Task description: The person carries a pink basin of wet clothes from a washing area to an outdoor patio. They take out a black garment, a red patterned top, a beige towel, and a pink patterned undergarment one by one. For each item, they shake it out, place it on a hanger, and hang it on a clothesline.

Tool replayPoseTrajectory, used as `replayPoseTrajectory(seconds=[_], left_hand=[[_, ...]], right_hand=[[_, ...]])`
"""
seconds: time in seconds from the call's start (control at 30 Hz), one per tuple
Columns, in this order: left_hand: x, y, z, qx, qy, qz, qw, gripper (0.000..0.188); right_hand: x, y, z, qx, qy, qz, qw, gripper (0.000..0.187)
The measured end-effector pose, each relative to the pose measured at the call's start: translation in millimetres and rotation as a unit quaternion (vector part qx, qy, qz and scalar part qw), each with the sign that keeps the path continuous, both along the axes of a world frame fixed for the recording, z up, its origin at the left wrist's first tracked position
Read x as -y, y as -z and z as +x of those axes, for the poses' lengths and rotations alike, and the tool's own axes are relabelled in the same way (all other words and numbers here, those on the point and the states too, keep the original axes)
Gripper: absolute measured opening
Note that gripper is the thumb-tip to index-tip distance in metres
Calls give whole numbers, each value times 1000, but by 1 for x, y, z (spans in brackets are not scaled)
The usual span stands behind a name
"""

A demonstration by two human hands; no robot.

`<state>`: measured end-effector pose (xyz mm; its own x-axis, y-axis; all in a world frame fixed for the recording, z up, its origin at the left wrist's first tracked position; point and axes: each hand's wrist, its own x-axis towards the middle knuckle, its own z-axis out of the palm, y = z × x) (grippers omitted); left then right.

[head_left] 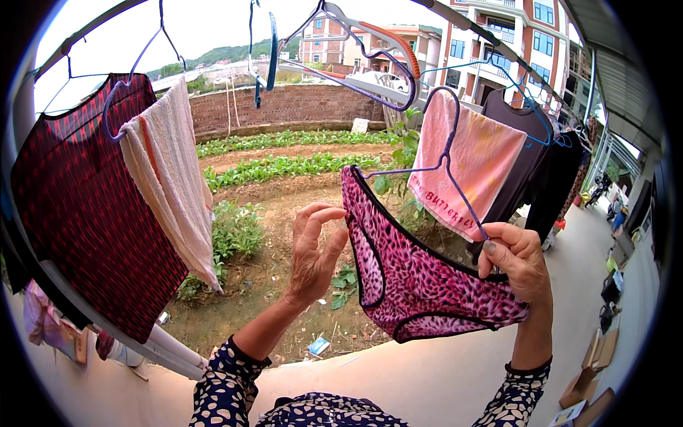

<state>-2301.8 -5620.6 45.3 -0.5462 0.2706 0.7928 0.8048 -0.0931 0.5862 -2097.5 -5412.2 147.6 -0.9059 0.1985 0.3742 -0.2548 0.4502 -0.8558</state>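
Note:
A pair of pink and black leopard-print underpants point(434, 285) with black trim hangs in front of me, tilted down to the right. A purple wire hanger point(449, 142) runs along its waistband, one end at each side. My right hand point(521, 262) pinches the right side of the waistband together with the hanger's end, between thumb and fingers. Beside the left end of the underpants, my left hand point(311, 245) is open, fingers curved and apart. Its fingertips reach the fabric's edge; whether they press on it I cannot tell.
Overhead runs a metal rail point(491, 39) with several hangers point(384, 71). A dark red patterned garment point(92, 206) and striped towel point(167, 178) hang left; a pink towel point(466, 160) and dark shirt point(516, 149) hang right. Cardboard boxes point(594, 363) lie on the floor. Beyond is a vegetable plot point(299, 167).

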Motion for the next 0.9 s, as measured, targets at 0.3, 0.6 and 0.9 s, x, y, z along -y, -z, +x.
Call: replayPoseTrajectory(seconds=[0.3,0.6,0.9], left_hand=[[32,24,-24,146,3,45,988,16],[29,40,-25,187,-5,34,982,12],[22,52,-8,251,46,-12,967,14]], right_hand=[[-40,-125,-119,-149,10,132,980,23],[-78,-180,-203,-180,12,223,958,25],[-66,-170,-221,-163,2,235,958,21]])
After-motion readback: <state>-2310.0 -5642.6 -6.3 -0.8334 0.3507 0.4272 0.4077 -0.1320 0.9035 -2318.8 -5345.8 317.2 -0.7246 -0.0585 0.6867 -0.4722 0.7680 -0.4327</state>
